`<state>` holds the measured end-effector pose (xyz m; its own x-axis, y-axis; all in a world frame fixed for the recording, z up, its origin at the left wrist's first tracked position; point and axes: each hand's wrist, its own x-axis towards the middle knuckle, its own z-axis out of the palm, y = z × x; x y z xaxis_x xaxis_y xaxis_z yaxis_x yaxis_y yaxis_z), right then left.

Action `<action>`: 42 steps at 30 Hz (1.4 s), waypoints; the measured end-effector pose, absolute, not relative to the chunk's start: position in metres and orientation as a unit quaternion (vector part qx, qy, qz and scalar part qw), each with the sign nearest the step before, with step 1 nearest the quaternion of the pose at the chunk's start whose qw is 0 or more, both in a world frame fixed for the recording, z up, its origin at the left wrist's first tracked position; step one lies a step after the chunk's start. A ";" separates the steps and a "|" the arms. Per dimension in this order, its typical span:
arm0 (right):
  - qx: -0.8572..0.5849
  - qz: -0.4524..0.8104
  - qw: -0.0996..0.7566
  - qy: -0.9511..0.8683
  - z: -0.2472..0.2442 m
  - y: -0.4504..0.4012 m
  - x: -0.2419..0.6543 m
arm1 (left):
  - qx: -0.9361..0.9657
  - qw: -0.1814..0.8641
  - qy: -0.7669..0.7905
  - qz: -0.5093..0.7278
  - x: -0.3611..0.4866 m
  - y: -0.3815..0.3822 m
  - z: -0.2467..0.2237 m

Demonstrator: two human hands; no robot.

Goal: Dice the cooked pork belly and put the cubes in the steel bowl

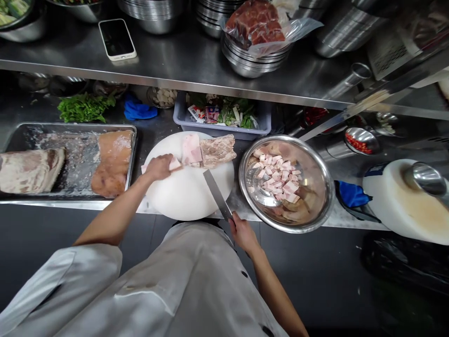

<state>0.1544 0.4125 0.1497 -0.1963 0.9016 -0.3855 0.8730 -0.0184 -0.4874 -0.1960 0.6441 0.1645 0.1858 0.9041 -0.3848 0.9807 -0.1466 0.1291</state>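
My left hand (159,167) is closed on a strip of pork (174,163) at the left part of the round white cutting board (189,201). In my right hand (243,232) is the handle of a knife (217,193); its broad blade points up and left over the board's right side. Along the board's far edge lie a pale pink slab of pork (191,149) and a browner, rough-surfaced piece of meat (218,150), side by side. Right of the board, a steel bowl (324,196) holds diced pork (280,175).
Left stands a metal tray (75,191) with large pork slabs (31,171). Behind the board is a grey bin (224,131) of scraps. A steel shelf (168,63) overhangs the counter, bearing a phone (117,38) and stacked bowls (257,58). A white container (393,196) sits far right.
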 end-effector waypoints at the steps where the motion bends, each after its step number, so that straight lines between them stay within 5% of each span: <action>1: -0.622 0.332 0.016 -0.709 0.156 0.413 0.153 | 0.763 0.175 0.612 -0.114 -0.193 0.627 0.165; 12: -0.555 0.310 -0.145 -0.758 0.192 0.458 0.092 | 0.759 0.198 0.612 -0.101 -0.158 0.552 0.163; 25: -0.567 0.317 -0.183 -0.738 0.237 0.454 0.074 | 0.744 0.185 0.637 -0.081 -0.155 0.555 0.157; 42: -0.538 0.326 -0.303 -0.716 0.288 0.493 0.046 | 0.802 0.154 0.565 0.116 -0.173 0.545 0.128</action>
<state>0.0463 0.4931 0.2880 -0.2371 0.5736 -0.7840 0.9679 0.2085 -0.1402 -0.1726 0.5447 0.1279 0.3340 0.9425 0.0128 0.8709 -0.3137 0.3783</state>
